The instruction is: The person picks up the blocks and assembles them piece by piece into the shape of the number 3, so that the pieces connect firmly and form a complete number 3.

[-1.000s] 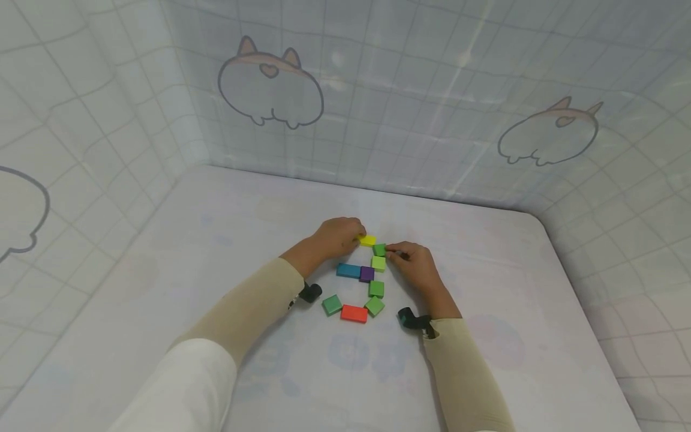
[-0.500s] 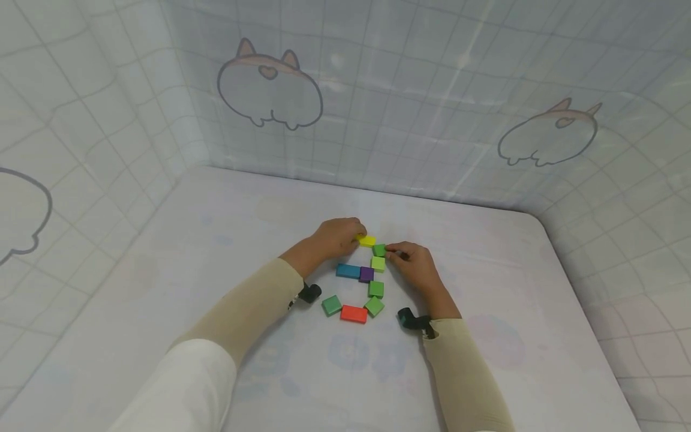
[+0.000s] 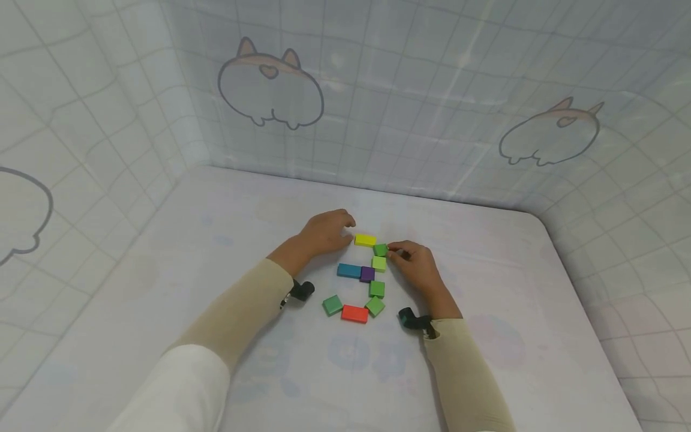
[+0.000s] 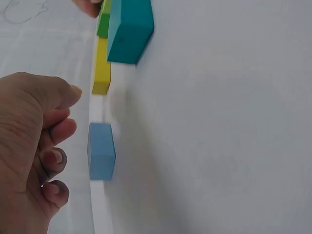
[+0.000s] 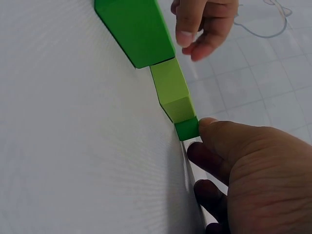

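My left hand [image 3: 324,233] hovers left of a yellow block [image 3: 365,240], apart from it, thumb and fingers loosely bent with nothing between them. In the left wrist view a light blue block [image 4: 101,152] lies beside its fingers; the head view does not show it. My right hand [image 3: 417,264] rests at the right side of a green block [image 3: 380,250], its thumb tip touching that block in the right wrist view. Below follow a lime block [image 3: 379,264], a purple block [image 3: 367,274] and a blue block [image 3: 349,270] joined to the purple one's left.
Lower down lie a green block [image 3: 376,289], a turned green block [image 3: 375,306], a red block [image 3: 354,314] and a teal-green block [image 3: 333,305]. They stand on a pale table [image 3: 259,372], with a grid-patterned curtain [image 3: 378,120] behind and at the sides.
My left hand has let go of the yellow block and drawn back up and to the left, its fingers spreading apart. My right hand has stayed almost still beside the green block.
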Demonstrator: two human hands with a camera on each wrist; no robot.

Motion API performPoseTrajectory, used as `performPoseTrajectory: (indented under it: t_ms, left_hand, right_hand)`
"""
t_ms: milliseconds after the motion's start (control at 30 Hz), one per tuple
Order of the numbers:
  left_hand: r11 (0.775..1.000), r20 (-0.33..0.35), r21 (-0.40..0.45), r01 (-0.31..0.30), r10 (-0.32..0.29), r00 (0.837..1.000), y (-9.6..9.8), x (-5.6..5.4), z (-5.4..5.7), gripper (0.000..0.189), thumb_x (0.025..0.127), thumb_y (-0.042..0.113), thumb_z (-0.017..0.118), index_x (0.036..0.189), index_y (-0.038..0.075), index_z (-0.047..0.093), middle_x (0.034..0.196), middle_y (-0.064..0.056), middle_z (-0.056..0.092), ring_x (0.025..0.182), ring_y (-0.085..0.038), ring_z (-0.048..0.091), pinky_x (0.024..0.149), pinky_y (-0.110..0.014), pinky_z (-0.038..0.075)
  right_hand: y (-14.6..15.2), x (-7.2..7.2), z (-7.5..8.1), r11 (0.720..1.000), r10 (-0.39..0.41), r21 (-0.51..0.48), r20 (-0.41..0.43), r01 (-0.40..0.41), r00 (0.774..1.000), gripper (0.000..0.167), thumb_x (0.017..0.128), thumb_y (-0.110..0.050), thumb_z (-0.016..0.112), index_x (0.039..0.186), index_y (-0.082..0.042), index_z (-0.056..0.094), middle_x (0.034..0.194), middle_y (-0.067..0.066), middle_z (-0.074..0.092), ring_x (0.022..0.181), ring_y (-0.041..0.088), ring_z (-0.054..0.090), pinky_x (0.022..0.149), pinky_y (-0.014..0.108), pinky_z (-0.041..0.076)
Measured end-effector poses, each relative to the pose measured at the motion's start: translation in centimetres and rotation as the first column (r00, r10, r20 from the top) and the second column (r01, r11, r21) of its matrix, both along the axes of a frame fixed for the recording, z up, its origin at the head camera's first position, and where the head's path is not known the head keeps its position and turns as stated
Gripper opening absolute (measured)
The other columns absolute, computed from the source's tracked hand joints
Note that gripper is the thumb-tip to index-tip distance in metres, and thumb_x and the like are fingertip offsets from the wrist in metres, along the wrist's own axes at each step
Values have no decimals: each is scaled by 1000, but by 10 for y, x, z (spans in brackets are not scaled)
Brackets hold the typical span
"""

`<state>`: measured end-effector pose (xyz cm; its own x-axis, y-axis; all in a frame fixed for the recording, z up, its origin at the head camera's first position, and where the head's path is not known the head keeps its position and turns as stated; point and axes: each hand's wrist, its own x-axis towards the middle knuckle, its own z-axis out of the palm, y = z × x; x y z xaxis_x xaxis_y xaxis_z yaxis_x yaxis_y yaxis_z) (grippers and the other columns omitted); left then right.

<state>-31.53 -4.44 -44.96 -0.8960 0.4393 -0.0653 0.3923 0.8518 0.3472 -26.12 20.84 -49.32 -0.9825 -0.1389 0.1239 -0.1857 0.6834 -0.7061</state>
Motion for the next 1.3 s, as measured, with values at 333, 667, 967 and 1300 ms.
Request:
performPoseTrajectory:
  t_ms: [333,667,967,1300]
  left_hand:
    - [994,19,82,-71,70,997,-23,1,-5,36,95,31,62,126,12,64,122,-3,63,116,-21,58,102,-41,49]
    - [976,86,170,-134,121,989,-31,6,-19,40,93,32,65,127,12,62,124,-5,62,118,-23,56,105,-43,46]
    - [956,116,218,-195,173,978,-34,14,-23,44,93,33,67,129,10,60,125,-6,62,117,-25,56,105,-44,46]
    - [950,111,247,-191,168,980,-29,18,-27,43,92,37,67,127,13,62,121,-3,63,113,-22,58,101,-43,49]
  right_hand:
    - [0,1,0,1000,4,-10,0,-4,1000,22,94,-22,71,114,-14,75,107,4,71,89,22,57,79,37,49]
    - [-1,1,0,1000,9,-4,-14,-9,1000,23,94,-22,70,115,-14,74,105,3,70,87,21,57,77,35,49]
    - [1,4,-1,1000,16,-16,-40,-17,999,23,95,-22,70,115,-13,74,102,4,70,85,20,57,75,35,49]
    - [5,5,3,1000,21,-8,-46,-21,999,24,95,-21,69,117,-12,72,103,2,70,86,19,56,74,33,49]
